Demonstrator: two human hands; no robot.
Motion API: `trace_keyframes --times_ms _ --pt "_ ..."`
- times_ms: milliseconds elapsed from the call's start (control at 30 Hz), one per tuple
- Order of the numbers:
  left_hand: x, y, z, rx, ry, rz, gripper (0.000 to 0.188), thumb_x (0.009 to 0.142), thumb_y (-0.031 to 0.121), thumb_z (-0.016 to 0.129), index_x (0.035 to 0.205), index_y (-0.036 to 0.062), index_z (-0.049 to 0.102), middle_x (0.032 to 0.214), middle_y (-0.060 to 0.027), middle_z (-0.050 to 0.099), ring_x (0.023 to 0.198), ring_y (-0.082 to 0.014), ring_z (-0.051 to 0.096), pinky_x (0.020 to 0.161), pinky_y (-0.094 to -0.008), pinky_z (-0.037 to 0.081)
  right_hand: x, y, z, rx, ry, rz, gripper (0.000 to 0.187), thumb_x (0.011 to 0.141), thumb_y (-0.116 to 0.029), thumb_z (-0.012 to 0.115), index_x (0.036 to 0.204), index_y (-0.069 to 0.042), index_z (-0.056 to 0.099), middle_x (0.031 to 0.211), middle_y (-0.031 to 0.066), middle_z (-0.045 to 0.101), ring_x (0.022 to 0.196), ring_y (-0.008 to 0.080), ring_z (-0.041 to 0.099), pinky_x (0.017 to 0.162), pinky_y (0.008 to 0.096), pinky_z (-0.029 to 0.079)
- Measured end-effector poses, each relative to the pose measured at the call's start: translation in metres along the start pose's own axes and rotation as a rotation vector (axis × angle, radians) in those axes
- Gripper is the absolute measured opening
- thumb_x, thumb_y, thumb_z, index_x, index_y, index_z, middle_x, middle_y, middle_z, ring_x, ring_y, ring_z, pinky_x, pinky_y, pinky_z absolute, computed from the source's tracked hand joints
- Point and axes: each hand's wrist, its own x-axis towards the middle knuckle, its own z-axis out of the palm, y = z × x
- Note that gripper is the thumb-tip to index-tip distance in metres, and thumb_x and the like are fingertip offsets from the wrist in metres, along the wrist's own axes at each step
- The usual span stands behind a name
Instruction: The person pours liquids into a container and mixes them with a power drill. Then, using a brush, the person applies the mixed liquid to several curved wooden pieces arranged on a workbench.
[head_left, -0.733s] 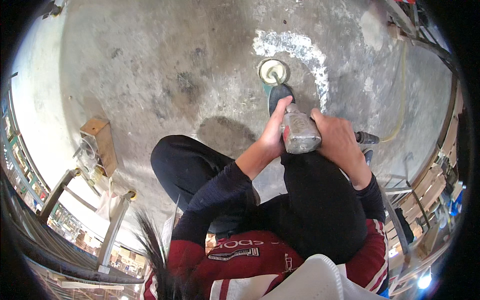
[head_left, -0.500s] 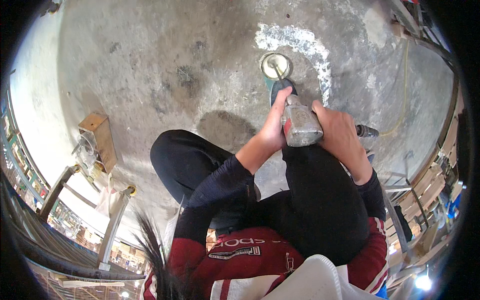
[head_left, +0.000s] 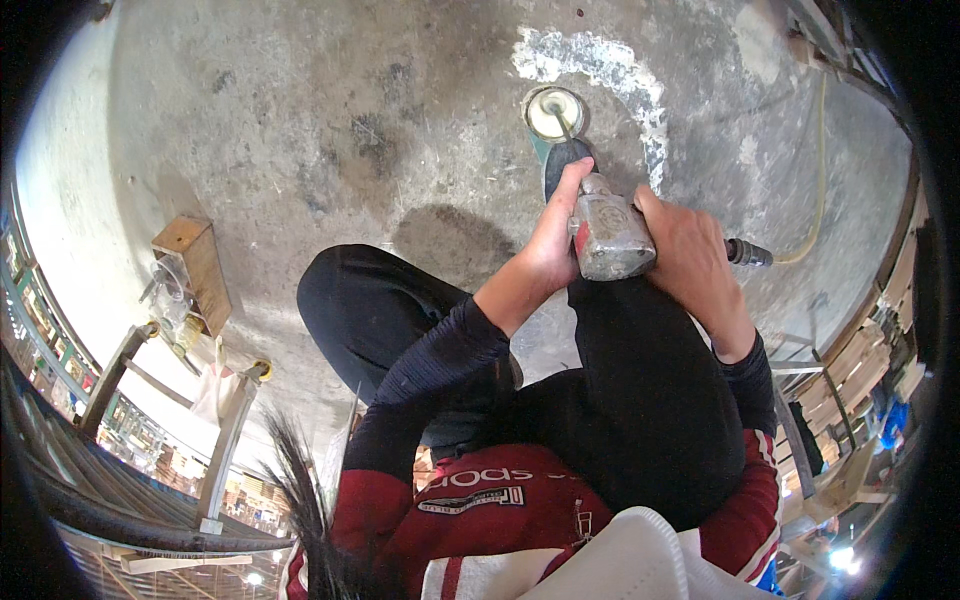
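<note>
A grey metal air drill (head_left: 612, 240) with a hose fitting lies between my two hands, above my right knee. My left hand (head_left: 556, 232) grips its front left side, with the thumb stretched toward the shaft. On the right side, my right hand (head_left: 690, 250) is wrapped round the handle, which it mostly hides. From the drill a thin mixing rod (head_left: 563, 122) reaches into a round can (head_left: 528, 118) of creamy white liquid on the floor. The rod's lower end is hidden in the liquid. A dark shoe (head_left: 566, 155) stands right against the can's near side.
A yellowish air hose (head_left: 818, 200) runs from the fitting (head_left: 750, 253) across the floor to the right. Dried white paint (head_left: 600, 65) marks the concrete beyond the can. At left stand a wooden box (head_left: 205, 275), clear plastic containers (head_left: 170, 285) and a metal frame (head_left: 228, 450).
The can, drill and hands sit slightly higher in the picture. Both hands keep their hold, and the rod remains in the can.
</note>
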Motion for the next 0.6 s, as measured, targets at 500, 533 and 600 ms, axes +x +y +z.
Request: trace_keyframes --times_ms 500,533,600 --pt "0.0011 0.0010 -0.0050 0.007 -0.023 0.036 0.058 0.084 0.056 0.063 0.114 0.0070 0.055 0.102 -0.0123 0.063 0.093 -0.0279 0.063 0.089 -0.0442 0.051 0.0021 0.0003 0.0031 0.067 0.002 -0.006 0.037 0.073 -0.009 0.069 0.102 -0.005 0.046 0.073 0.0170 0.063 0.072 0.0390 0.065 0.061 0.0481 0.049" --pt "-0.0015 0.0015 -0.0027 -0.002 -0.010 0.029 0.056 0.084 0.056 0.063 0.112 0.0073 0.057 0.100 -0.0118 0.064 0.091 -0.0271 0.064 0.088 -0.0429 0.052 0.0021 -0.0001 0.0031 0.061 0.002 -0.002 0.037 0.074 -0.009 0.069 0.102 -0.005 0.046 0.073 0.0170 0.063 0.072 0.0390 0.065 0.061 0.0481 0.049" --pt "-0.0035 0.0020 0.0007 -0.006 0.008 0.027 0.054 0.085 0.056 0.063 0.109 0.0077 0.059 0.098 -0.0111 0.065 0.089 -0.0260 0.065 0.086 -0.0415 0.052 0.0017 -0.0002 0.0043 0.049 -0.001 0.006 0.036 0.074 -0.009 0.068 0.102 -0.005 0.045 0.073 0.0170 0.063 0.073 0.0389 0.065 0.061 0.0480 0.049"
